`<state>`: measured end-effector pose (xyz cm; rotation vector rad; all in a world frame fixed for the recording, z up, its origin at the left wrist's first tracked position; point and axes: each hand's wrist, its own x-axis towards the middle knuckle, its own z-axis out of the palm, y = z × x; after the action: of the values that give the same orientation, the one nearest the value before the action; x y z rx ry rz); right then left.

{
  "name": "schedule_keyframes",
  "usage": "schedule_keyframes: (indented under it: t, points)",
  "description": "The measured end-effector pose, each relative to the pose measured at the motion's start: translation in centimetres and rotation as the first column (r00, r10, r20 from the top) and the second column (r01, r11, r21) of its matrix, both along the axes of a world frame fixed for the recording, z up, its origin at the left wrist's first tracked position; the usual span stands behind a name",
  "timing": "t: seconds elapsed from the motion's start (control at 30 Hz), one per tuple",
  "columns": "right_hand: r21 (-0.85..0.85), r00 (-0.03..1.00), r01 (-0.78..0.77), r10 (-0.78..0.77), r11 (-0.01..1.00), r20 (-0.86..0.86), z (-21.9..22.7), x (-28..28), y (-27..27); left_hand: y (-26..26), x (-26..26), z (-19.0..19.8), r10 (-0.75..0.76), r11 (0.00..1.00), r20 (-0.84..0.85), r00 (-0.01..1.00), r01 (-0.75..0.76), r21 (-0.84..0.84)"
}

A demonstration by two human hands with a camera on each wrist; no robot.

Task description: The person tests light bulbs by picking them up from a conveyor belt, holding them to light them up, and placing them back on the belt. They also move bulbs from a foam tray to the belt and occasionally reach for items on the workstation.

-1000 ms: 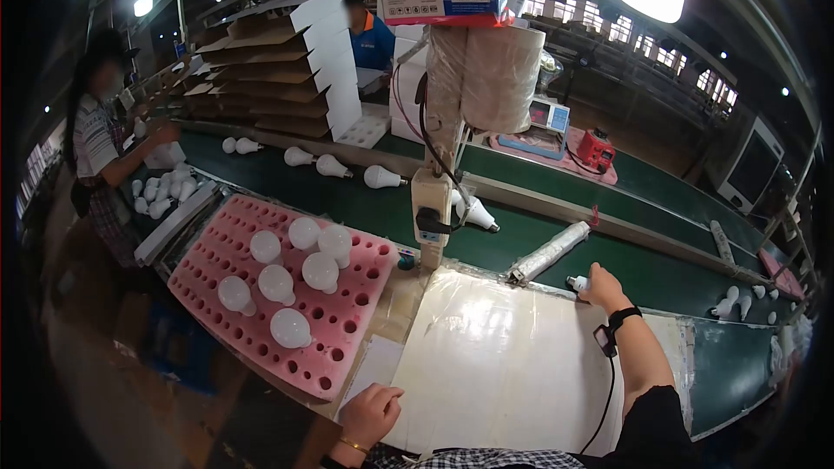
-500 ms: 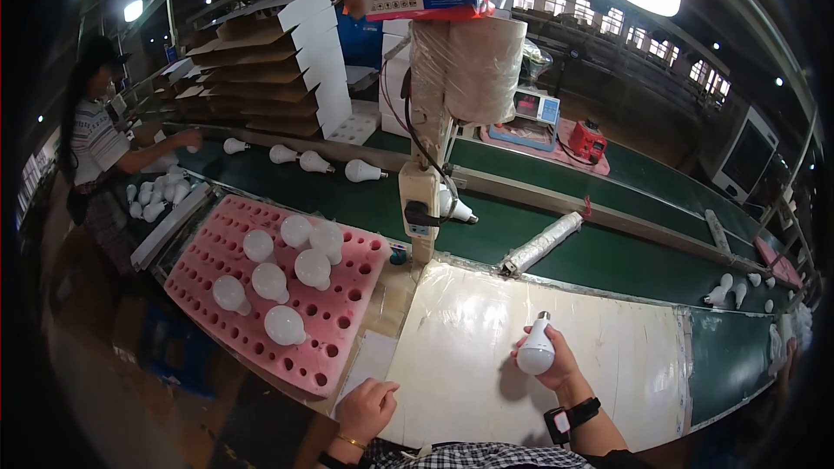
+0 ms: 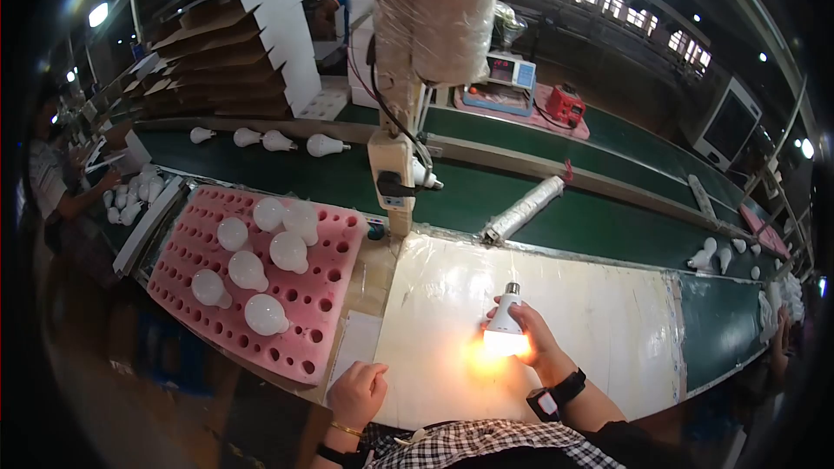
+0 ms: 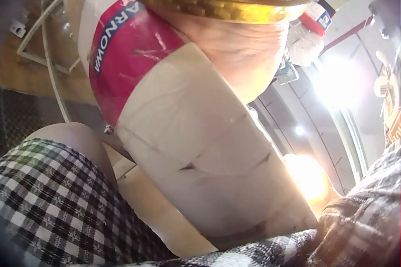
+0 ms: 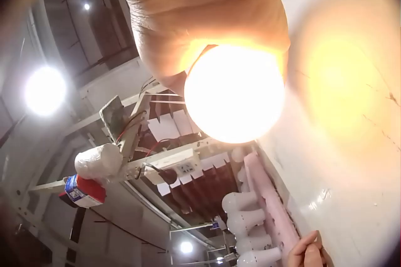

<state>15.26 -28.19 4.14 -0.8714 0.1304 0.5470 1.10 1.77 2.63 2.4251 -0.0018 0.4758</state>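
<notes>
My right hand (image 3: 547,346) grips a white light bulb (image 3: 506,321) over the pale worktop (image 3: 599,330), screw cap pointing up and away. The bulb's dome glows bright orange-white, lighting the worktop below. In the right wrist view the lit dome (image 5: 235,95) is a blown-out white disc under the palm. My left hand (image 3: 358,391) rests at the worktop's near left corner with fingers loosely curled, holding nothing. Left of it lies a pink foam tray (image 3: 352,243) with rows of holes, where several unlit bulbs (image 3: 247,271) stand dome up.
Beyond the worktop runs a green conveyor belt (image 3: 599,224) with bulbs (image 3: 327,145) lying on it. A plastic-wrapped bar (image 3: 523,210) lies slanting across its near side. A post with a socket box (image 3: 393,169) rises between tray and worktop. Another person works at far left.
My right hand has drawn the bulb back from the belt's edge to over the worktop. The bulb, unlit before, now glows. My left hand stays near the same corner.
</notes>
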Motion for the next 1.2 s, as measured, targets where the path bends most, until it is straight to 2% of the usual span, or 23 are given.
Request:
schedule_keyframes:
  t: [0.1,0.17,0.23,0.33,0.43,0.57,0.63,0.7,0.77,0.83,0.87,0.97,1.07,1.2]
  points:
    - [-0.037,1.000,0.005,-0.005,0.999,0.020,0.3,-0.2,-0.1,-0.3,0.0,-0.2,-0.024,1.000,-0.026,0.999,0.023,-0.016]
    - [-0.032,1.000,0.017,-0.018,0.999,-0.011,0.6,-0.2,0.0,-0.2,0.2,-0.5,0.004,1.000,0.009,1.000,-0.004,-0.011]
    - [-0.026,0.998,0.044,-0.045,0.999,-0.044,0.8,-0.3,-0.3,-0.3,0.1,-0.1,-0.011,1.000,-0.031,0.999,0.010,-0.019]
    - [-0.109,0.999,0.036,-0.034,0.993,0.023,0.9,-0.4,-0.5,-0.4,0.2,0.0,-0.024,0.999,-0.065,0.998,0.023,-0.023]
    - [-0.041,0.999,0.037,-0.038,0.998,-0.011,0.1,-0.3,-0.7,-0.3,0.2,0.1,-0.038,0.999,-0.057,0.998,0.036,-0.021]
    - [-0.036,0.999,0.030,-0.032,0.999,-0.040,0.2,-0.2,-0.8,-0.4,0.4,0.1,-0.037,0.999,-0.051,0.998,0.036,-0.018]
    - [-0.170,0.999,0.020,-0.028,0.985,-0.043,0.3,0.2,-0.5,-0.4,0.3,0.2,-0.029,0.999,-0.064,0.998,0.028,-0.023]
    - [-0.209,0.989,0.079,-0.103,0.975,-0.106,0.7,1.9,0.5,-0.4,0.2,0.2,-0.014,1.000,-0.073,0.997,0.012,-0.021]
    - [-0.178,0.990,0.075,-0.095,0.981,-0.103,1.8,4.0,1.0,-0.3,0.3,0.1,-0.020,1.000,-0.056,0.998,0.019,-0.020]
    - [0.087,0.991,0.097,-0.104,0.991,0.085,2.6,6.0,1.1,-0.3,0.3,-0.1,-0.013,1.000,-0.033,0.999,0.012,-0.015]
    - [0.139,0.989,0.105,-0.119,0.985,0.093,3.5,6.3,1.2,-0.2,0.2,-0.3,-0.015,1.000,-0.022,1.000,0.014,-0.018]
    - [0.129,0.958,0.137,-0.165,0.982,0.236,5.3,6.4,1.9,-0.2,0.0,-0.5,0.012,1.000,-0.028,1.000,-0.012,0.007]
    - [0.034,0.979,0.122,-0.126,0.992,0.160,3.4,6.2,0.5,-0.1,0.0,-0.1,0.039,0.999,-0.016,0.999,-0.039,-0.019]
    - [-0.079,0.975,0.219,-0.222,0.972,-0.024,-1.4,4.6,-2.6,0.1,-0.1,-0.2,0.016,1.000,0.019,1.000,-0.016,-0.019]
